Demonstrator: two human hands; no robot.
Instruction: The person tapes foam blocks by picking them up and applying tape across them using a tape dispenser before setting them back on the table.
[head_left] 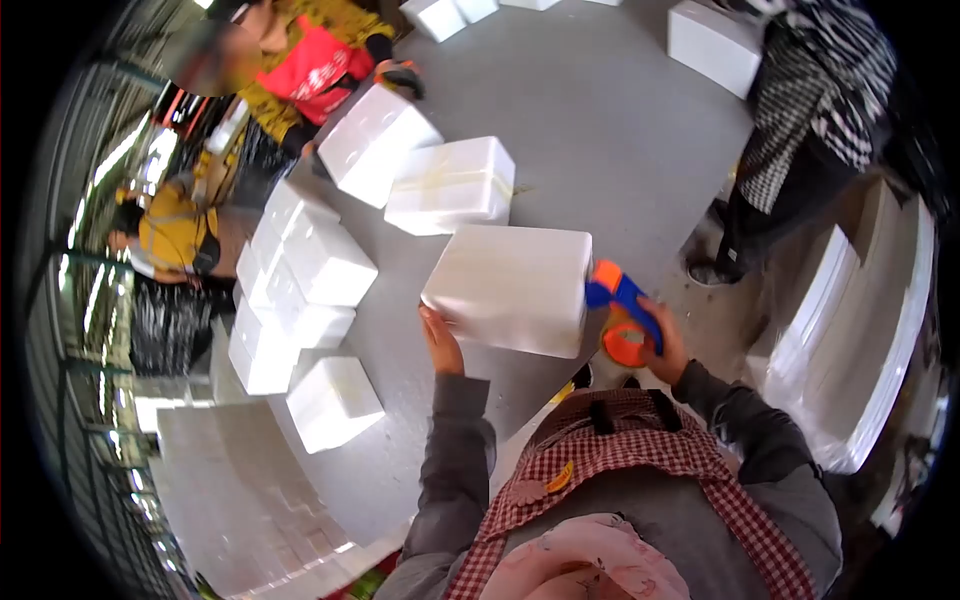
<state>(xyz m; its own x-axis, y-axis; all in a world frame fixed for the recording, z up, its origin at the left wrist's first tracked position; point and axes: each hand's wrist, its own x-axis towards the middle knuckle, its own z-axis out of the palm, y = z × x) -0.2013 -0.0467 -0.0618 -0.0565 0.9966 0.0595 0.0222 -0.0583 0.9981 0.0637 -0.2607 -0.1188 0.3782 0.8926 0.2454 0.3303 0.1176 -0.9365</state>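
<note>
A white foam box [510, 285] is in front of me at the near edge of the grey table [590, 130]. My left hand [441, 340] is against its lower left side, the fingers partly hidden by the box. In my right hand [668, 342] is an orange and blue tape dispenser [630, 300] with a roll of tape in it. Its orange head is close to the right side of the box; whether the two touch I cannot tell. Just beyond stands a second foam box [452, 188] with yellowish tape across it.
Several white foam boxes [300, 260] stand grouped on the left, with a single box [335, 402] nearer me. A person in a red apron [315, 70] works across the table beside another box [375, 145]. Another person [815, 110] stands at the right, above large wrapped foam pieces [850, 330].
</note>
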